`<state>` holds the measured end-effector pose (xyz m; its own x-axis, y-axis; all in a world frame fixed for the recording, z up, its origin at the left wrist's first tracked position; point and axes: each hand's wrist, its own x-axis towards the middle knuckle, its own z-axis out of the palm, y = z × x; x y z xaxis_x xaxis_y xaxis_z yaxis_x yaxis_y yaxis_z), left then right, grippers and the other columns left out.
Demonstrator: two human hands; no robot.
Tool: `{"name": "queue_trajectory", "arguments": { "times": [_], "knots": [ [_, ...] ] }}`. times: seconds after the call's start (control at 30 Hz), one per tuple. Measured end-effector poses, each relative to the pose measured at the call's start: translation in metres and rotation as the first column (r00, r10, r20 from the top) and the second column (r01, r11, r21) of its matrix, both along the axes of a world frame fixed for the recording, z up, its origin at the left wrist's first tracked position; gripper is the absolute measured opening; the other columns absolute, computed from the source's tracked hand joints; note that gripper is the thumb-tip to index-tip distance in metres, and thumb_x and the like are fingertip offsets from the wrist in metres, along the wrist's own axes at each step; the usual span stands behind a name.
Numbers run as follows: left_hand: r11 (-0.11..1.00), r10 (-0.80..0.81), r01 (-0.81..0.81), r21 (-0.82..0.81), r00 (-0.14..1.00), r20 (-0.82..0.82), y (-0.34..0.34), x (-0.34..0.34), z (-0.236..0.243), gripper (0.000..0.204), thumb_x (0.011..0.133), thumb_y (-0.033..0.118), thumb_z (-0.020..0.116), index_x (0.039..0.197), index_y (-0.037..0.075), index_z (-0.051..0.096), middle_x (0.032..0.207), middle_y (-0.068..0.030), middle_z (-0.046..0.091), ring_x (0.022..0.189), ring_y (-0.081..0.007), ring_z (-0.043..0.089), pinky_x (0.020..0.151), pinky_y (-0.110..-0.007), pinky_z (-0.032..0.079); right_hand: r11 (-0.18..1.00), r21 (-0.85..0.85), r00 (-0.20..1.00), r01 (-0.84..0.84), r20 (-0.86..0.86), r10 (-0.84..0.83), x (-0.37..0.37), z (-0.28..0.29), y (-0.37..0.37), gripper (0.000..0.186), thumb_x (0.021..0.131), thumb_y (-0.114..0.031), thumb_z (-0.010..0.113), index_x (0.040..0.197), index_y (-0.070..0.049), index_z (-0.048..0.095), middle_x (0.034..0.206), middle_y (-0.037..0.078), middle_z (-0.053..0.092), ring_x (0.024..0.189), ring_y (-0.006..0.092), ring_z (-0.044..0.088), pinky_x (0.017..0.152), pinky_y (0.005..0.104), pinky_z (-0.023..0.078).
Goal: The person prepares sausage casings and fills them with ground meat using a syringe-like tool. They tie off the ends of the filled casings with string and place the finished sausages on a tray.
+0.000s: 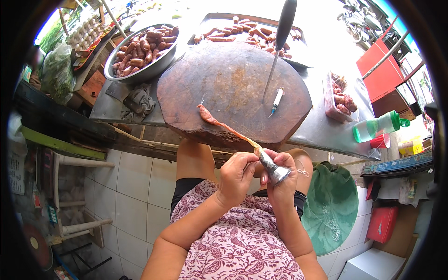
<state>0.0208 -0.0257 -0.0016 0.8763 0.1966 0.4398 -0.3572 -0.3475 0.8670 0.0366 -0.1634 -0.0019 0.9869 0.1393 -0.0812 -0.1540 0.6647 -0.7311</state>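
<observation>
Here, right grip (284, 177) clasps a shiny, flared funnel (270, 165); left grip (237, 176) pinches limp, reddish casing (212, 120).

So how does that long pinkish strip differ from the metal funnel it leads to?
The strip is pinkish and soft-looking; the funnel is silvery metal.
The strip is long and thin; the funnel is shorter and flares at one end.
The strip lies partly on the wooden block; the funnel is in the right hand, off the block.
They share a meeting point: the funnel's narrow end.
</observation>
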Motion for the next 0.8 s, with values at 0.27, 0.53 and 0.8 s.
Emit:
{"name": "queue_trajectory", "arguments": {
  "times": [0.27,0.53,0.8],
  "knots": [
    [0.836,-0.099,0.068,0.545,0.995,0.028,0.026,0.012,0.02,0.047,0.079,0.01,0.073,0.123,0.004,0.057,0.137,-0.018,0.049,0.131,-0.0376,0.044,0.113,-0.05,0.033,0.999,-0.019,0.999,-0.045,0.001,0.045,0.008,0.007,-0.015,0.011,0.101,-0.015,0.05,0.103,-0.005,0.056,0.109,0.025,0.068,0.059,0.0199,0.063,0.045,0.0251,0.051],
    [0.692,-0.391,0.348,0.633,0.917,-0.077,0.028,0.026,0.022,0.034,0.081,0.01,0.07,0.11,0.002,0.054,0.108,-0.0156,0.059,0.111,-0.0363,0.056,0.112,-0.053,0.038,0.987,-0.06,0.985,-0.149,-0.092,0.143,0.012,0.006,-0.021,0.024,0.102,-0.019,0.045,0.12,-0.003,0.051,0.108,0.019,0.066,0.082,0.0232,0.07,0.057,0.031,0.057],
    [0.605,-0.498,0.502,0.618,0.844,-0.198,0.024,0.037,0.052,0.02,0.083,0.008,0.067,0.091,0.003,0.049,0.087,-0.0156,0.056,0.087,-0.035,0.057,0.081,-0.046,0.047,0.977,-0.036,0.978,-0.21,-0.023,0.209,0.023,0.014,-0.032,0.043,0.107,-0.031,0.037,0.136,0.0,0.043,0.117,0.017,0.06,0.102,0.0215,0.063,0.091,0.0337,0.054]
  ]
}}
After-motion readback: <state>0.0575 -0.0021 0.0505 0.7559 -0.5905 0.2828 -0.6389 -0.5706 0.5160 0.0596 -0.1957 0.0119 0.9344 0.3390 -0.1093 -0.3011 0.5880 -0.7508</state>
